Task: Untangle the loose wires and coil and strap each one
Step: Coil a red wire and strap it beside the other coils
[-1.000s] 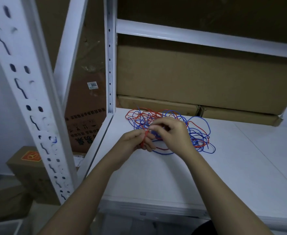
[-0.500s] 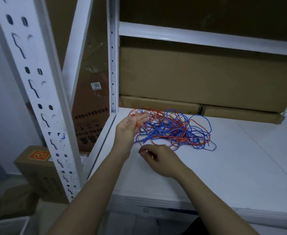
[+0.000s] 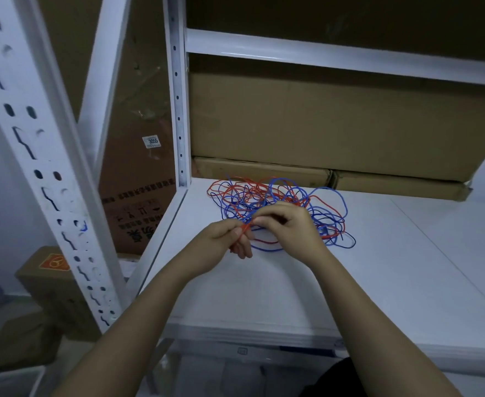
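Left hand [image 3: 229, 239] sits at the near-left edge of the tangle, fingers curled in, thumb and forefinger pinched on a short run of red wire [image 3: 245, 228]. A bit of red shows below the fist too, so it looks like it has a fold or an end, can't tell which.

Right hand [image 3: 288, 227] is just beside it, fingertips nearly touching the left's, also closed in a pinch on the same red strand where it leaves the left hand. Palm faces down and covers the near middle of the pile.

The tangle [image 3: 281, 207], red and blue wires looped through each other, lies on the white shelf [image 3: 407, 267], spread away from both hands toward the back and to the right. It stops short of the cardboard boxes [image 3: 321, 124] behind. One blue loop [image 3: 347, 242] trails out at the near right.

Key relation: the held red run lies roughly left-right between the two pinches, and the bulk of the mess is beyond and right of them. My read is the strand has to come out toward the person and to the left, away from the pile. Left hand is nearer free shelf, so it is the better puller; the right is placed to feed and clear crossings.

No straps or finished coils visible. Task looks barely started.
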The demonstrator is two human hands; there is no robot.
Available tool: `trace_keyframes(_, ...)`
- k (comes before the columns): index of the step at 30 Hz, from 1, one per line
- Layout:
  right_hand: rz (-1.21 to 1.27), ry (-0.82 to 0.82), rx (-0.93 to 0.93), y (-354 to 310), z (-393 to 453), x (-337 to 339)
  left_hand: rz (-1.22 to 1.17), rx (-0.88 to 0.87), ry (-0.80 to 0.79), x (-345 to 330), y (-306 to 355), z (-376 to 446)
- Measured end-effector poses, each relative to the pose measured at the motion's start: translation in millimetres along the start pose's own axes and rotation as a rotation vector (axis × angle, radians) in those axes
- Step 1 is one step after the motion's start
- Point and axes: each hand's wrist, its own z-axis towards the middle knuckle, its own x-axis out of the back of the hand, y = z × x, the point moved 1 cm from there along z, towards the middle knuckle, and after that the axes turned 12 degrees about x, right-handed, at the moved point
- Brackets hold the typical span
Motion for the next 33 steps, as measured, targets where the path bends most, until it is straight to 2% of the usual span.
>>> trace_keyframes(4,0.302,0.048,-0.141,5.6,-3.0,-18.1,-0.317,0.052,-0.100,4.1,8.2,-11.4)
trace_keyframes(7,0.349,0.032,-0.203,18.3,-8.3,-32.6,-0.493,0.016,-0.095,4.0,12.5,-13.0)
trace_keyframes(11,0.207,-0.070,-0.275,43.8,-21.2,-36.6,-0.655,0.004,0.090,4.1,16.4,-4.9)
trace_keyframes(15,0.118,-0.058,-0.359,62.3,-22.2,-21.3,-0.694,0.024,0.243,3.1,22.4,5.3)
trace_keyframes(18,0.122,0.206,-0.339,55.1,3.9,2.2,-0.760,0.008,0.296,2.7,34.9,14.5)
trace_keyframes(21,0.202,0.500,-0.270,34.2,40.6,32.1,-0.788,-0.008,0.273,2.1,54.5,25.3)
trace_keyframes(29,0.215,0.828,-0.012,-11.4,100.5,77.1,-0.809,-0.096,0.228,2.2,104.5,36.0)
trace_keyframes(31,0.126,0.741,0.007,-10.4,95.0,72.4,-0.856,-0.118,0.205,5.7,107.4,32.0)
trace_keyframes(33,-0.159,0.469,-0.079,3.1,79.0,61.2,-0.953,-0.136,0.178,12.6,105.1,27.0)
